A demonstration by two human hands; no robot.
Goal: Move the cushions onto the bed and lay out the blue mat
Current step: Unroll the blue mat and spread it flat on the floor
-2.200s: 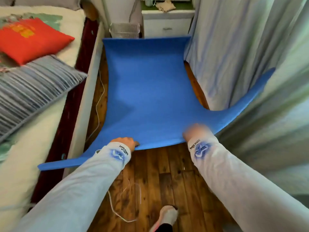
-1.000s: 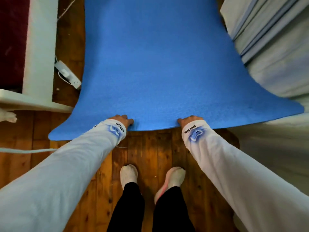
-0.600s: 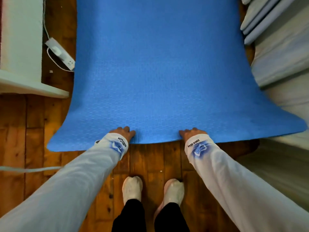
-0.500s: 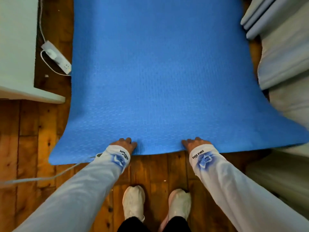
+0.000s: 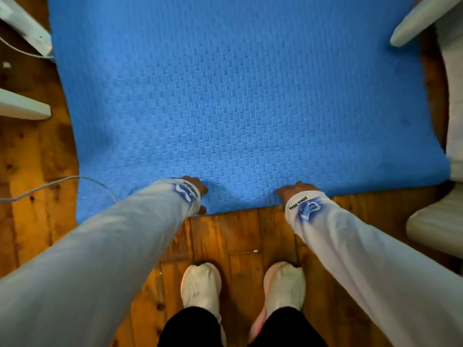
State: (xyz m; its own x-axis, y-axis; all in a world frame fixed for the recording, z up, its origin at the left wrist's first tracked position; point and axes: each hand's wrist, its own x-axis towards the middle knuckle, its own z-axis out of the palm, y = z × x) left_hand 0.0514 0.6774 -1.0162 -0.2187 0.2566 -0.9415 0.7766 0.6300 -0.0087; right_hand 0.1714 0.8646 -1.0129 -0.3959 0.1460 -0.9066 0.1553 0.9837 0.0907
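Blue mat point(image 5: 238, 96): spread over the wooden floor point(image 5: 238, 236), reaching away from both hands to the top of the view; woven-look surface; its near edge lies at the hands.
Left hand point(image 5: 198, 194): at the mat's near edge, mostly covered by its sleeve; fingers curled over the top of the edge and the thumb tip showing below it, so it looks clamped on the mat.
Right hand point(image 5: 293, 190): at the same near edge, well apart from the left hand; only the knuckles show past the cuff, resting on the mat; grip cannot be told.
Sleeves point(image 5: 112, 246): pale, long, with a blue mark and dark lettering at each cuff.
Feet point(image 5: 200, 284): two, in pale footwear, on bare floor just behind the hands, between the arms; dark trouser legs above them.
Cable point(image 5: 62, 182): pale, curving across the floor outward of the left hand, passing under the left sleeve.
White furniture edge point(image 5: 22, 108): beyond and outward of the left hand, beside the mat's left side.
Pale fabric point(image 5: 453, 108): outward of the right hand, along the mat's right side; touching at the near corner.
Cushions: out of view.
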